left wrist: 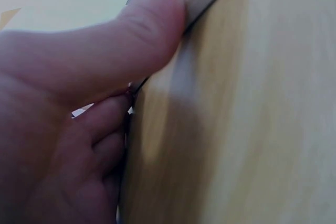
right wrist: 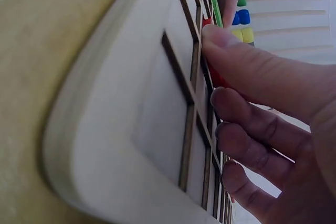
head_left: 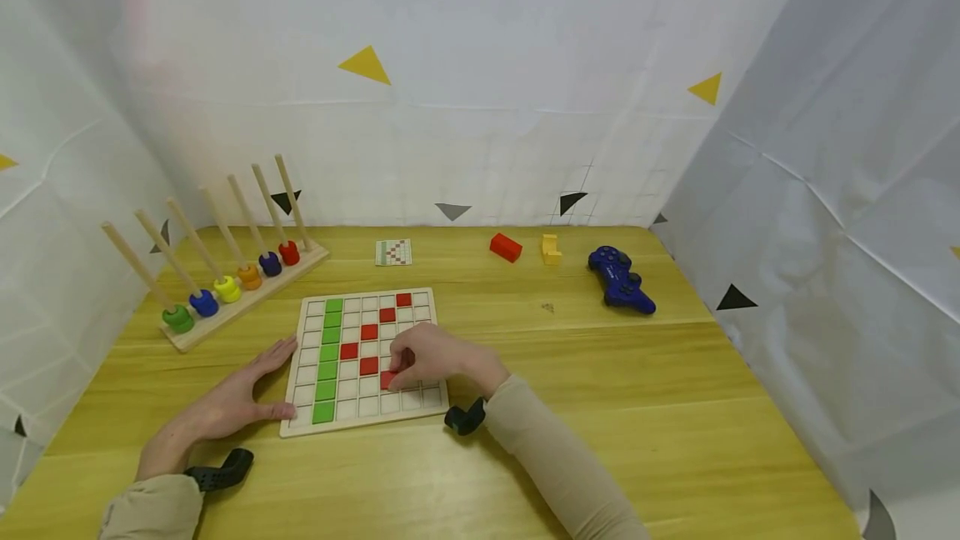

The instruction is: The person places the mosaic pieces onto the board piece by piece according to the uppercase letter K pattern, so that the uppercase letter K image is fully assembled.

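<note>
A square grid board [head_left: 367, 422] with pale cells lies flat on the table, carrying a column of green tiles [head_left: 327, 370] and several red tiles [head_left: 348, 351] in stepped diagonals. Over its lower right half, my right hand [head_left: 435, 352] pinches a red tile [head_left: 386, 380] at a cell, thumb and index finger bent. The right wrist view has the thumb [right wrist: 226, 43] against red, with the other fingers curled just over the grid. My left hand [head_left: 225, 401] rests beside the board with its extended thumb and fingertips touching the left edge.
At the left stands a wooden peg rack [head_left: 255, 294] with coloured beads. Behind the board lie a small pattern card [head_left: 393, 252], a red block [head_left: 506, 247] and a yellow notched block [head_left: 551, 250]. A blue game controller [head_left: 621, 279] lies at the right. White sheeting [head_left: 480, 148] encloses the table.
</note>
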`<move>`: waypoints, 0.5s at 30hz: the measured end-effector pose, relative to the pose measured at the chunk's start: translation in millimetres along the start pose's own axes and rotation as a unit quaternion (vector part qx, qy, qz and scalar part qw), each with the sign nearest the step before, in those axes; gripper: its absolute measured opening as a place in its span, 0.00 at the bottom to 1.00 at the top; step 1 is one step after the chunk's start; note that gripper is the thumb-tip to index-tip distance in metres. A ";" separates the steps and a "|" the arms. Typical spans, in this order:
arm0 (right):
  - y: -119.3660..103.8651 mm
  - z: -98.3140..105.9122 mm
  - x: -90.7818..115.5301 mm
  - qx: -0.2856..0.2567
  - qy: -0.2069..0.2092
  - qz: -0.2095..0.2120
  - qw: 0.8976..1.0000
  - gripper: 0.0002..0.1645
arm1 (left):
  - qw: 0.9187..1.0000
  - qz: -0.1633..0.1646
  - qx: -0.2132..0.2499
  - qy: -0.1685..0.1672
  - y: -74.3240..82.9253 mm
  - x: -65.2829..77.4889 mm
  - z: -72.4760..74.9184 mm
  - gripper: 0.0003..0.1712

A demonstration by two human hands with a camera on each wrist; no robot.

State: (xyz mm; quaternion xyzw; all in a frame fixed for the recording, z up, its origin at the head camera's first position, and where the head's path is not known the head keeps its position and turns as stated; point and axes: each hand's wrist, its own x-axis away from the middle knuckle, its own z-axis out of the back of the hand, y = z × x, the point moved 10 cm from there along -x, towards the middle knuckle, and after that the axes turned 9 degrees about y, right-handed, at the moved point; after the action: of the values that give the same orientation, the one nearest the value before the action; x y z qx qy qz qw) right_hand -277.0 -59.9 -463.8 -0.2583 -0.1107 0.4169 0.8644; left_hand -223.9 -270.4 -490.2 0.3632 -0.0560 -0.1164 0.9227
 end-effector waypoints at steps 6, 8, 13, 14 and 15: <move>-2.3 0.7 0.5 -0.007 0.007 -0.001 1.000 0.10 | 1.000 0.005 -0.002 -0.003 1.2 -0.1 0.3 0.61; -2.5 1.1 0.5 -0.008 0.008 -0.005 1.000 0.09 | 1.000 0.005 -0.003 -0.003 1.7 -0.1 0.2 0.62; -0.9 1.4 0.4 -0.005 0.008 -0.018 1.000 0.09 | 1.000 -0.004 -0.001 -0.001 2.9 -0.5 0.3 0.61; -0.2 1.3 0.1 -0.005 0.008 -0.020 1.000 0.09 | 1.000 -0.006 0.001 -0.001 3.3 -0.7 0.4 0.61; 0.3 1.1 -0.2 -0.003 0.009 -0.021 1.000 0.09 | 1.000 -0.009 0.002 0.000 3.5 -0.9 0.5 0.61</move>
State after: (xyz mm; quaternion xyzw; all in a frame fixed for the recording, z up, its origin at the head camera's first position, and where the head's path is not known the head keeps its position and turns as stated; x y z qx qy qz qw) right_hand -277.8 -59.5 -463.0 -0.2620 -0.1093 0.3962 0.8732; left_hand -224.3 -268.1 -487.4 0.3656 -0.0529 -0.1242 0.9209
